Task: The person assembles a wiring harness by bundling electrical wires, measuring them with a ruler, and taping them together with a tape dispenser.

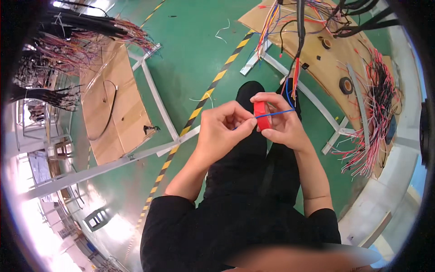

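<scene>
In front of my knees, my right hand (284, 120) grips a red roll of tape (260, 109), seen nearly edge-on, between thumb and forefinger. A blue wire (276, 113) comes down from the hanging bundle, bends at the right hand and runs left across the red roll. Its end reaches my left hand (226, 123), whose thumb and forefinger are pinched on it close beside the roll. The tip of the wire is mostly hidden by the left fingers. Red, orange and blue wires hang from a black-sheathed cable bundle (301, 31) just above the right hand.
Cardboard-topped metal frames stand left (113, 113) and right. Black tape rolls (346, 85) and a bundle of red, white and black wires (378, 90) lie on the right cardboard (326, 68). Black cables with loose wires (81, 27) hang at the upper left. Yellow-black striped tape (199, 106) crosses the green floor.
</scene>
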The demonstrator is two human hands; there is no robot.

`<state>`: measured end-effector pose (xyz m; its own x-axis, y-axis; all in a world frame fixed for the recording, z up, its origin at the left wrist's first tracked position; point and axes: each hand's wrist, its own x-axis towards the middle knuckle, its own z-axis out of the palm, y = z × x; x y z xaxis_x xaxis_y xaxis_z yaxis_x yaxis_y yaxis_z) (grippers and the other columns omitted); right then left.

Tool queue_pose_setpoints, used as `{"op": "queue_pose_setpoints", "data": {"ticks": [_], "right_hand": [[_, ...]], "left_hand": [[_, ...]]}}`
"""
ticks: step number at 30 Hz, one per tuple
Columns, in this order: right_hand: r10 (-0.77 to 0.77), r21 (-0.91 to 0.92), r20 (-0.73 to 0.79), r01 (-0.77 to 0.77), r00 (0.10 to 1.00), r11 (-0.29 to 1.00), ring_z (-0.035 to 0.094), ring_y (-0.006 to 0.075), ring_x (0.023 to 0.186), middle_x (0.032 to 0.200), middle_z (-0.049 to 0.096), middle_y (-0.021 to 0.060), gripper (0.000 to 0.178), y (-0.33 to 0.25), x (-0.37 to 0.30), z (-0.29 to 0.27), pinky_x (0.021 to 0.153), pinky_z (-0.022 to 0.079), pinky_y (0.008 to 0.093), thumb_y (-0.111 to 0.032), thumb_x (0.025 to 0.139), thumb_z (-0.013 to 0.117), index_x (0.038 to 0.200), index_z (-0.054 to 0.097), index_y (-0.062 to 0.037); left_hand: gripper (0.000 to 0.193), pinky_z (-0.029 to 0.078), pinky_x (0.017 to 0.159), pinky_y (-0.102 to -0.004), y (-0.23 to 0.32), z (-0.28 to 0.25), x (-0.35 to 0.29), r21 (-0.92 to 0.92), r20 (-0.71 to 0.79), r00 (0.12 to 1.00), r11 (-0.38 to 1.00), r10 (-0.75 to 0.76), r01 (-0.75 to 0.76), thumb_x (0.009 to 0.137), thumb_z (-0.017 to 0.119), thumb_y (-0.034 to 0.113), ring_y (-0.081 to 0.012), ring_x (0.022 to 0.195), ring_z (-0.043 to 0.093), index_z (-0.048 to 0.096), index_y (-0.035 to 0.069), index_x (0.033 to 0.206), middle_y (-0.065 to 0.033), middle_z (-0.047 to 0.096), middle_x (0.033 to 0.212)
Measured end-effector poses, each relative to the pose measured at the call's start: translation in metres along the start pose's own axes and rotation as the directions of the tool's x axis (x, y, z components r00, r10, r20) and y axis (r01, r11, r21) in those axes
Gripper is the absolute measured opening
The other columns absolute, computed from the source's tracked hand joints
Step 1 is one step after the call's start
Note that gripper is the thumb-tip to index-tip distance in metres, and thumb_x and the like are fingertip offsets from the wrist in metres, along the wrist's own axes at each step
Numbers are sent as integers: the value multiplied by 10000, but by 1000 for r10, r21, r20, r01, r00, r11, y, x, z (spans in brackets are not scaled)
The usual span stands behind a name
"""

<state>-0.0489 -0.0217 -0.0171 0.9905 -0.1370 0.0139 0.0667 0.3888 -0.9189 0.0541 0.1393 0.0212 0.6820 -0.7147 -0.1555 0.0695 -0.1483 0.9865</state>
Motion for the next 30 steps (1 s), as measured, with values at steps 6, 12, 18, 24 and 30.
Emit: {"op": "queue_pose_setpoints", "data": {"ticks": [6,12,18,24,30], "right_hand": [[-50,-206,65,63,997,977,489,189,1131,1285,429,103,636,-4,-7,-5,848,471,295,-139,687,757,1255,487,-44],[-74,-247,146,109,986,963,490,205,1116,1259,427,133,565,-7,-12,-8,890,449,313,-134,685,749,1200,536,-41],[-15,-166,142,38,990,985,513,217,1069,1255,422,142,527,-7,-16,-9,859,469,322,-170,704,769,1175,557,-69],[72,-7,120,-71,990,997,588,214,928,1197,467,156,614,-2,-23,-1,704,534,297,-221,750,750,1255,431,-76],[272,32,-121,-270,955,962,644,204,782,1023,568,117,711,17,-40,7,600,542,288,-391,774,723,1256,396,18]], "left_hand": [[111,361,481,-160,3,-6,4,-208,165,981,969,-102,136,795,726,71,-18,564,519,635,8,797,-2,617,674],[122,353,460,-164,1,-7,6,-209,195,976,968,-100,140,794,727,94,-18,539,519,637,12,796,-12,626,657],[102,413,534,-156,2,-8,7,-165,236,966,975,-104,146,807,698,59,-9,615,548,628,-14,791,-1,631,697],[96,443,518,-210,-11,-4,8,-127,224,974,990,-25,55,813,673,48,-55,595,584,607,-10,773,-24,633,683],[117,472,514,-298,-45,13,10,516,128,821,669,557,-535,775,663,20,-227,583,605,551,-1,751,-115,559,684]]}}
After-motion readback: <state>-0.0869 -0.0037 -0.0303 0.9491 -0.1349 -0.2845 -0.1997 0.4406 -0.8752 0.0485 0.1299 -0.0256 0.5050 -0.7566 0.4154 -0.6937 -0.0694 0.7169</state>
